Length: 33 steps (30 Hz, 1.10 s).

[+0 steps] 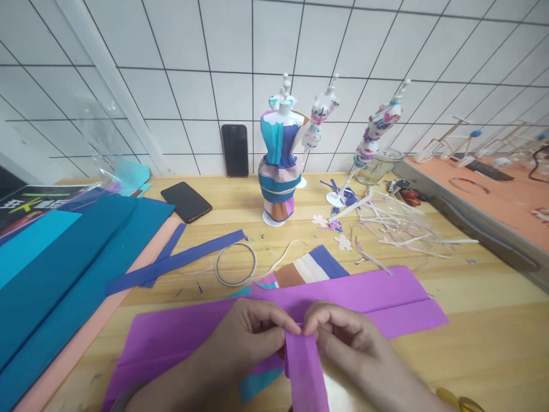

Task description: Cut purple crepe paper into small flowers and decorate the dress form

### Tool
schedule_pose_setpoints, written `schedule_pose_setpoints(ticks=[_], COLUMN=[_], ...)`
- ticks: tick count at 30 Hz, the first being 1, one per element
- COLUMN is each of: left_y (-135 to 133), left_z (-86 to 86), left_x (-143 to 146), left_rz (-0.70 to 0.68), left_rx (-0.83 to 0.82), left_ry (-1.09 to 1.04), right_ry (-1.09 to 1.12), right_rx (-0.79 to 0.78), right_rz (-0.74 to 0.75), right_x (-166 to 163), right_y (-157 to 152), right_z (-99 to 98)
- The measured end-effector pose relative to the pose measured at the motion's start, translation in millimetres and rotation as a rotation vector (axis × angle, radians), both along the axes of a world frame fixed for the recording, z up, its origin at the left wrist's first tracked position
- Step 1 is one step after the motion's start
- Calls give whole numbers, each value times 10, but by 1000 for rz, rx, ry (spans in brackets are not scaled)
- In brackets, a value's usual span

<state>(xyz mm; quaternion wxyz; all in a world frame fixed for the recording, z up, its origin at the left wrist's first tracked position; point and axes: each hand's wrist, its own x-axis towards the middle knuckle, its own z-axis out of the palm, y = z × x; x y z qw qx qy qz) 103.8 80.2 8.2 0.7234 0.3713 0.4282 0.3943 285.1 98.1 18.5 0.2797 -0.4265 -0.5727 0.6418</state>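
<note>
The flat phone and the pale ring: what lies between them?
A blue strip runs between the flat phone and the pale ring in the head view.

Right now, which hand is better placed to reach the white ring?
Probably the left hand, nearer the ring than the right hand. Both pinch the purple strip, so left would need freeing first.

Left hand (244,337) and right hand (364,343) bare, forearms (180,377) too — a greyish band or cuff (122,398) on the left.

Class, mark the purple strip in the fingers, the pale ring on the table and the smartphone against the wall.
Purple strip (305,366): head view, middle part.
Pale ring (235,284): head view, near rim.
Smartphone (235,150): head view, dark screen.
</note>
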Motion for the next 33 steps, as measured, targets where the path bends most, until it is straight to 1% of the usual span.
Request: schedule_pose_setpoints(ticks=[5,11,13,16,19,21,24,30,33], left_y=[15,31,36,34,26,27,35,34,31], left_z=[-3,28,23,-16,-57,-70,-73,-70,-62], left_x=[-40,-46,-48,-58,-74,-82,-86,-68,-58], left_rz=[-30,-37,-18,47,126,158,165,163,178], left_rx=[108,103,106,100,92,119,146,126,136], left_ry=[105,111,103,97,111,139,148,111,115], right_ry=[-18,-5,-4,-24,-21,-20,-19,32,78], right_rx=[-2,46,81,144,169,169,159,182,201], right_rz=[17,42,56,92,124,133,133,159,137], right_x=[6,-3,-4,3,10,10,12,48,45], right_y=[9,22,25,16,-6,-21,-40,-36,-21], right_z=[20,65,80,82,56,29,-12,-96,-126])
